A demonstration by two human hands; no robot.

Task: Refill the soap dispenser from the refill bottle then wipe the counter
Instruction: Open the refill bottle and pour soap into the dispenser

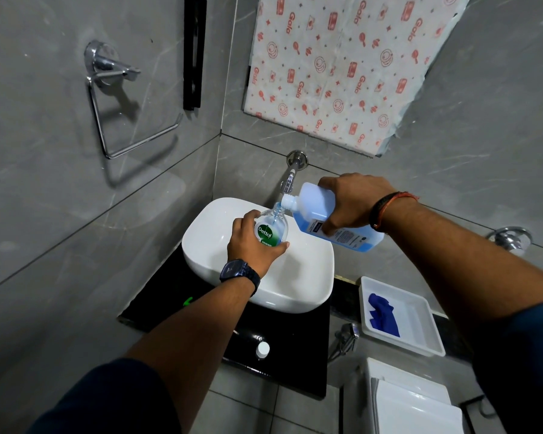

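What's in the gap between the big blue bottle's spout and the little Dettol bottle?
A thin blue stream of soap, pouring from the refill bottle down into the dispenser. The head view shows it.

We see a pale blue bottle [318, 203], a clear dispenser [279, 225] labelled green and white, white basin [295, 277], black counter [282, 346], blue cloth [383, 314], white tray [420, 324], grey marbled tiles [76, 214], red-patterned white paper [342, 57].
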